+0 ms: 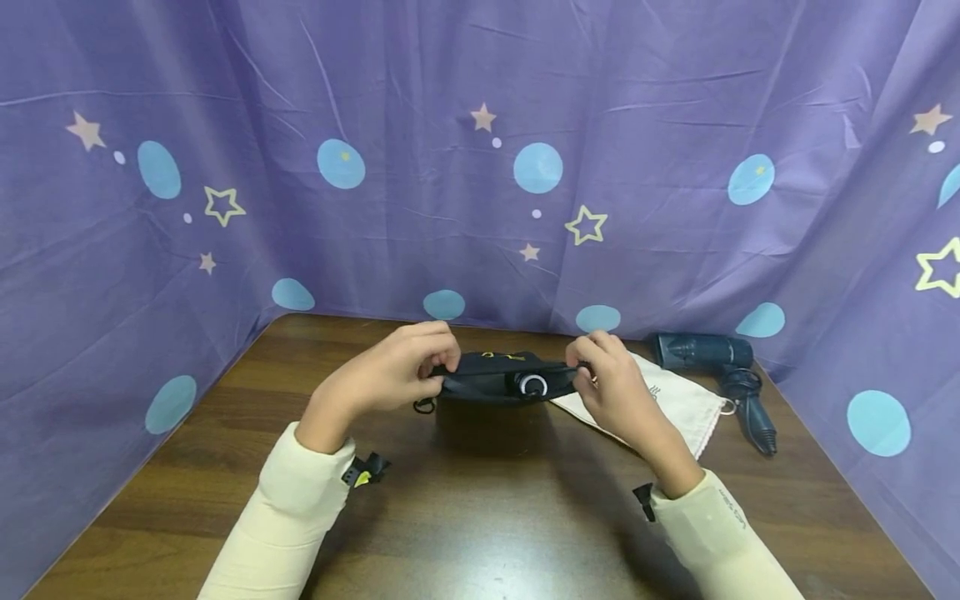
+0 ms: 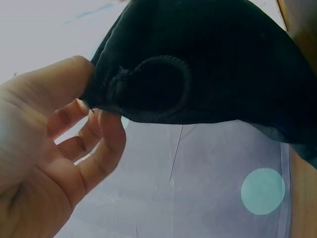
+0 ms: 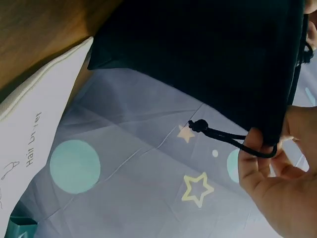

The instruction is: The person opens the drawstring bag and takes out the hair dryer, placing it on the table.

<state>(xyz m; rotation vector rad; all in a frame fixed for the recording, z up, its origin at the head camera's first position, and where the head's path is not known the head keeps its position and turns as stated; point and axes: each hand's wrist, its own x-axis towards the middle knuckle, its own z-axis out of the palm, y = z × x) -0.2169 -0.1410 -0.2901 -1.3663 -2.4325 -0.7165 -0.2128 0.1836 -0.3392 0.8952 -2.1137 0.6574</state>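
A black drawstring bag [image 1: 476, 387] hangs above the table between both hands, its mouth spread toward me. My left hand [image 1: 393, 367] pinches the mouth's left corner between thumb and fingers; a cord loop [image 2: 185, 89] dangles beside that grip in the left wrist view. At the opposite corner my right hand [image 1: 621, 392] pinches the fabric, and a knotted cord [image 3: 218, 134] hangs by its fingertips. Inside the bag shows a black object with a white-ringed round end [image 1: 533, 385]; the rest of it is hidden by the cloth.
Behind the right hand, a white cloth pouch [image 1: 693, 408] lies on the wooden table [image 1: 495, 517], printed "Hair Dryer" in the right wrist view. A dark teal hair dryer [image 1: 701, 352] with a coiled cord lies at the back right. Purple curtains [image 1: 420, 233] enclose the table.
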